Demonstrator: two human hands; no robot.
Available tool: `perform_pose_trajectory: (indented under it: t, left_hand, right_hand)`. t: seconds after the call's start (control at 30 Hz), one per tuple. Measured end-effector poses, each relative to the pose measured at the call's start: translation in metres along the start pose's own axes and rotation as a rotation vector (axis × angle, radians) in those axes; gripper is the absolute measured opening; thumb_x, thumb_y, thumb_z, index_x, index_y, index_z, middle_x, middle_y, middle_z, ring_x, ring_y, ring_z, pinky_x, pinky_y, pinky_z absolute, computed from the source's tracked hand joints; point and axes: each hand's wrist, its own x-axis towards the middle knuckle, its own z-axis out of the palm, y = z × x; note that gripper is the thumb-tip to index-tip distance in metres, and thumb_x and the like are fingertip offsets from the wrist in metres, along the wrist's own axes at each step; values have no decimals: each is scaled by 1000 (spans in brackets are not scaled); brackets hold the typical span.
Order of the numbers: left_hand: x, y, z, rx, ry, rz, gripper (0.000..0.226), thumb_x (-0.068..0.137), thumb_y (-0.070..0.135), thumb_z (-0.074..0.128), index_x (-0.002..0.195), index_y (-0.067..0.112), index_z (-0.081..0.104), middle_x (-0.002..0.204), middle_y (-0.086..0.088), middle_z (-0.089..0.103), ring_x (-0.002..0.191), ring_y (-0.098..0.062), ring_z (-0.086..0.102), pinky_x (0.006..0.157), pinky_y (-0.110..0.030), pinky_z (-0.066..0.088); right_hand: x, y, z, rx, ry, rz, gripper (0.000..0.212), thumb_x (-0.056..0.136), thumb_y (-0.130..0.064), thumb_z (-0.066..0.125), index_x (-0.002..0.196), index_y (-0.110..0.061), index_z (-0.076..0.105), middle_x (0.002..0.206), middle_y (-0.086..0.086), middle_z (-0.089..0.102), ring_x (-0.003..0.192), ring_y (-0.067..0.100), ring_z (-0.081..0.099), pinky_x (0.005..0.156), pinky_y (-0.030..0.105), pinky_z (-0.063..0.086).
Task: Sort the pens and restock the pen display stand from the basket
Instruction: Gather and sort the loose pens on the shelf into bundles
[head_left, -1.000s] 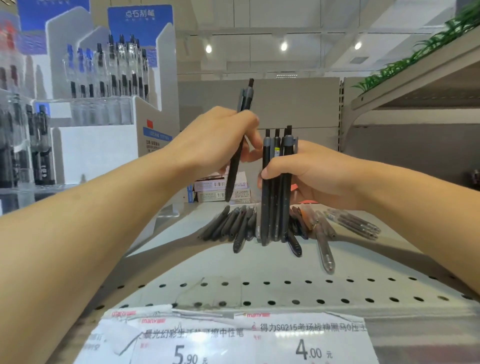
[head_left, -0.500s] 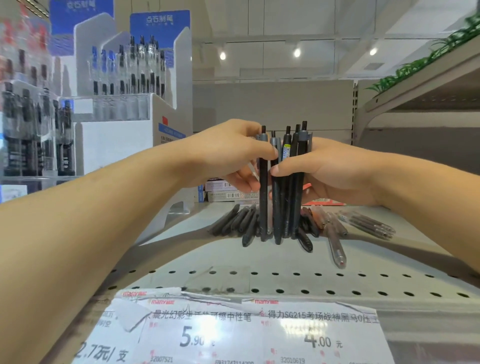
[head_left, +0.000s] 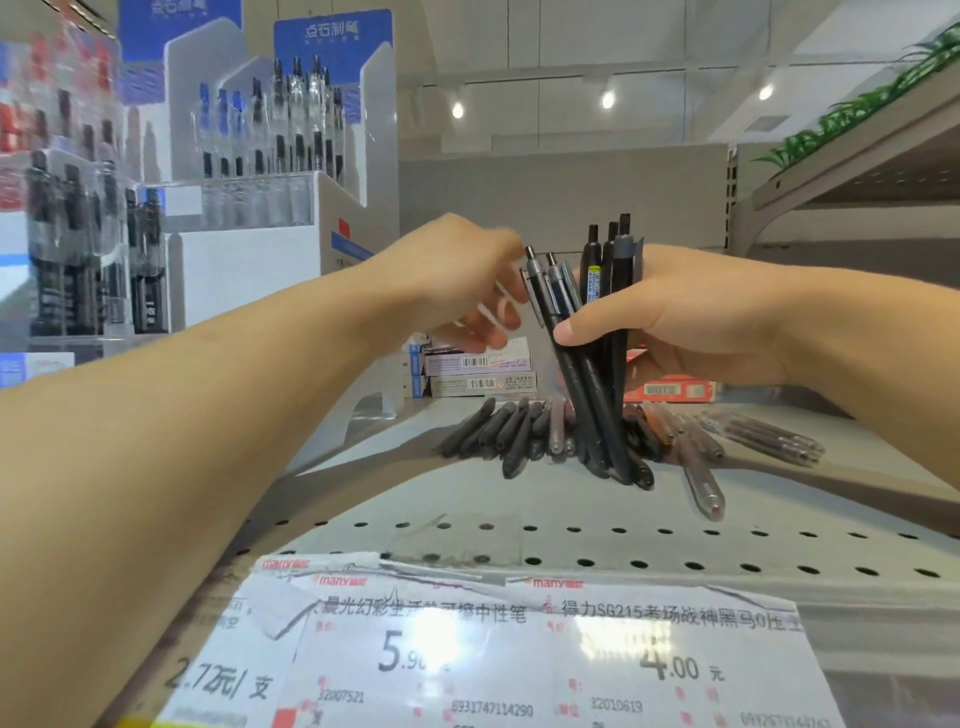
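Pens (head_left: 597, 332) stand bundled in the right hand's (head_left: 691, 322) curled fingers (left hand's (head_left: 467, 291) fingers loosely apart, holding nothing).

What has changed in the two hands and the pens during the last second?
The left hand carried its single dark pen across to the bundle of dark pens, let it go, and now draws back with loose, blurred fingers. The right hand took that pen in, and the bundle has splayed. The right hand's grip and the loose pens lying on the shelf stayed the same.
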Motion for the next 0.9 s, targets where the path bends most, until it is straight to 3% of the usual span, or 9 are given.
perform_pose_trajectory:
  t: [0.07, 0.17, 0.27, 0.33, 0.43, 0.5, 0.6, 0.73, 0.9]
  left_hand:
    - [7, -8, 5, 166, -47, -82, 29, 101, 25, 45, 95, 13, 70, 75, -2, 77, 65, -17, 75, 60, -29, 62]
    - [16, -23, 11, 433, -142, -135, 25, 102, 21, 46, 116, 14, 66, 89, -1, 75, 69, -14, 73, 56, -25, 60]
    - [15, -35, 16, 648, -235, -185, 32, 103, 18, 41, 129, 8, 57, 100, -5, 70, 73, -15, 73, 62, -29, 62]
    - [11, -37, 21, 749, -298, -226, 29, 102, 18, 39, 123, 6, 56, 97, -7, 70, 71, -19, 75, 62, -31, 63]
    - [9, -36, 29, 857, -322, -233, 24, 102, 20, 43, 89, 5, 57, 88, -10, 68, 68, -22, 73, 50, -26, 59]
    - [10, -37, 30, 874, -324, -246, 25, 103, 22, 47, 85, 7, 55, 88, -11, 66, 67, -22, 70, 49, -25, 58]
    - [12, -38, 26, 861, -315, -255, 18, 101, 27, 54, 95, 10, 57, 88, -8, 63, 70, -21, 65, 56, -26, 59]
    - [15, -37, 27, 933, -307, -242, 28, 99, 31, 55, 77, 14, 54, 76, -5, 55, 61, -18, 52, 50, -25, 47]
    - [13, -41, 18, 763, -329, -375, 27, 102, 29, 43, 91, 13, 61, 84, -8, 64, 61, -19, 57, 56, -25, 53]
  right_hand:
    - [0, 0, 1, -2, 13, -3, 11, 91, -15, 70, 101, -12, 67, 88, 7, 78, 87, 24, 77, 69, 33, 61]
    - [1, -1, 4, 13, 43, -10, 10, 93, -14, 70, 102, -13, 66, 86, 4, 78, 84, 20, 77, 64, 28, 60]
    - [1, -3, 6, 29, 60, -14, 21, 90, -12, 72, 110, -11, 65, 97, 9, 79, 91, 25, 77, 72, 38, 64]
    - [0, -4, 6, 18, 58, -14, 24, 89, -11, 73, 113, -9, 65, 101, 11, 78, 93, 26, 77, 79, 43, 64]
    - [-1, -4, 8, 21, 94, -1, 26, 88, -11, 74, 112, -5, 65, 100, 13, 78, 91, 27, 77, 78, 44, 64]
    - [-1, -3, 11, 6, 108, 4, 24, 89, -11, 73, 111, -4, 66, 99, 13, 78, 90, 27, 77, 76, 44, 63]
    - [-2, -3, 14, 5, 101, 3, 19, 89, -12, 74, 106, -7, 66, 95, 11, 78, 88, 26, 77, 74, 41, 64]
    - [-2, -3, 14, 31, 73, 13, 13, 89, -7, 72, 94, -12, 61, 80, 8, 74, 83, 24, 77, 68, 35, 63]
    - [-2, -4, 16, 118, 47, 12, 17, 93, 1, 65, 108, -2, 57, 87, 16, 72, 84, 28, 78, 68, 38, 64]
